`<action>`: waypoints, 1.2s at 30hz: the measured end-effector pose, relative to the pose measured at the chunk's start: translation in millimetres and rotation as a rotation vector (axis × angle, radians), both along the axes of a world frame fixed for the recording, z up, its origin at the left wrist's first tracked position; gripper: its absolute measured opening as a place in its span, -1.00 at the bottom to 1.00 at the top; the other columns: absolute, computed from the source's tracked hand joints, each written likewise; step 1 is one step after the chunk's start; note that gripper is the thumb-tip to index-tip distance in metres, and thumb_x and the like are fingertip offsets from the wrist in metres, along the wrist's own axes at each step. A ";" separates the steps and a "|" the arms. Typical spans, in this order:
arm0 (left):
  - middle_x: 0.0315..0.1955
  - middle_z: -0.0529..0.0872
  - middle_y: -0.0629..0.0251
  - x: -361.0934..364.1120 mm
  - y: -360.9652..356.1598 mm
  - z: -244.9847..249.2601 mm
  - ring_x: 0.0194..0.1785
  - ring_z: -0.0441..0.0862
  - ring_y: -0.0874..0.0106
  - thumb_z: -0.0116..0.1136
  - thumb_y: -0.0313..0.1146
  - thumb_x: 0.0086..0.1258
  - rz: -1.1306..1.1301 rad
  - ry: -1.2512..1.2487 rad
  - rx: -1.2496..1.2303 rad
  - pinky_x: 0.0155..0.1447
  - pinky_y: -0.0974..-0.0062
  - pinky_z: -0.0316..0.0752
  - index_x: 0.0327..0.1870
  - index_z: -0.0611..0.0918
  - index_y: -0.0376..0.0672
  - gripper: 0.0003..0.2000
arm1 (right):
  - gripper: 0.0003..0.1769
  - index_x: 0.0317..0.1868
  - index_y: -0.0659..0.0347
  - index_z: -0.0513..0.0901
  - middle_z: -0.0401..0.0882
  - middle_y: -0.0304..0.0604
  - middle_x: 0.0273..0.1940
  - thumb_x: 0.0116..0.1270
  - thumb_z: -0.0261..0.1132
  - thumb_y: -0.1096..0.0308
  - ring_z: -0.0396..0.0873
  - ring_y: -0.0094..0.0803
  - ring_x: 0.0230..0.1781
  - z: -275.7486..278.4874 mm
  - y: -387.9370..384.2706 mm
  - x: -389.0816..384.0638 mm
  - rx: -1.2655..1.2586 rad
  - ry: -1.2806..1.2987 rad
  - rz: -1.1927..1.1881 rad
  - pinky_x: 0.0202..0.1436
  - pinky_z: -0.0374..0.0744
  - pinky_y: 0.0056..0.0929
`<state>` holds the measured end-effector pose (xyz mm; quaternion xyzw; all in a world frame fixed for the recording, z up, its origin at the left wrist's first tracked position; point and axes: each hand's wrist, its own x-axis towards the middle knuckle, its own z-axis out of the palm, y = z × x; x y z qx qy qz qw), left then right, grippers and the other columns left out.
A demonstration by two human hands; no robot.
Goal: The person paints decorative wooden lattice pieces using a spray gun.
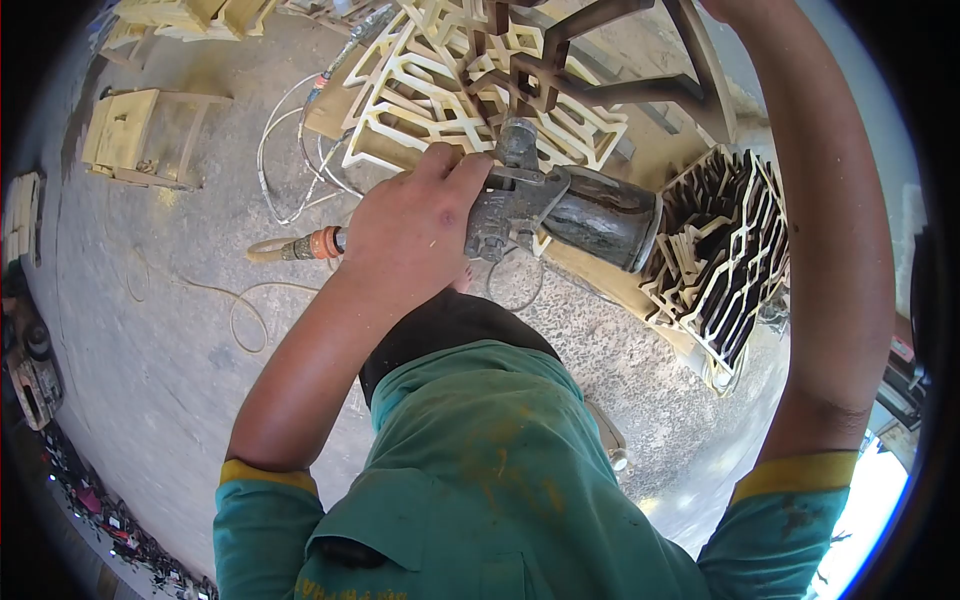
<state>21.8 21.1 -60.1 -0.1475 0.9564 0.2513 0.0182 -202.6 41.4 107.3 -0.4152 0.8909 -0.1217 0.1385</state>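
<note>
My left hand [415, 225] is wrapped round a worn metal spray gun [500, 215] with a dark, stained cup [603, 218] pointing right. An air hose with an orange coupling [325, 243] comes out behind the wrist. At the top edge, my right hand [730, 8] is mostly cut off by the frame and grips the edge of a dark brown wooden lattice panel [640, 90]. This panel is tilted up above the gun. Beneath it, pale unpainted lattice panels [430, 95] lie on a board.
More lattice panels, dark inside with pale edges [735, 260], are stacked at the right. Hoses [265, 165] loop across the concrete floor [180, 350]. A small wooden stand [145, 138] is at the upper left, and cluttered items [120, 530] line the lower left edge.
</note>
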 end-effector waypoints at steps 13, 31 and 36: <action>-0.16 0.59 0.28 38.0 24.4 42.4 -0.29 0.68 0.25 0.34 -0.25 0.06 -0.236 0.284 0.055 -0.23 0.32 0.56 0.06 0.59 -0.09 -0.53 | -0.53 -0.04 0.61 0.63 0.66 -0.02 -0.29 0.55 0.04 0.23 0.59 -0.25 -0.27 10.9 12.0 -81.9 0.117 -0.265 -0.227 -0.06 0.58 -0.28; -0.19 0.57 0.23 28.1 1.0 17.7 -0.25 0.65 0.17 0.43 0.01 0.01 -0.091 0.331 0.134 -0.26 0.23 0.52 0.10 0.55 -0.11 -0.37 | -0.52 -0.03 0.62 0.62 0.67 0.03 -0.26 0.55 0.02 0.25 0.62 -0.23 -0.28 10.9 -8.3 -37.8 0.235 -0.045 -0.194 -0.10 0.60 -0.31; -0.21 0.56 0.22 25.5 -5.6 21.4 -0.28 0.64 0.15 0.45 0.16 -0.06 -0.076 0.322 0.182 -0.28 0.21 0.52 0.09 0.55 -0.10 -0.28 | -0.52 -0.03 0.63 0.61 0.68 0.05 -0.25 0.55 0.02 0.25 0.63 -0.23 -0.29 13.3 -11.8 -42.0 0.245 -0.026 -0.184 -0.11 0.61 -0.31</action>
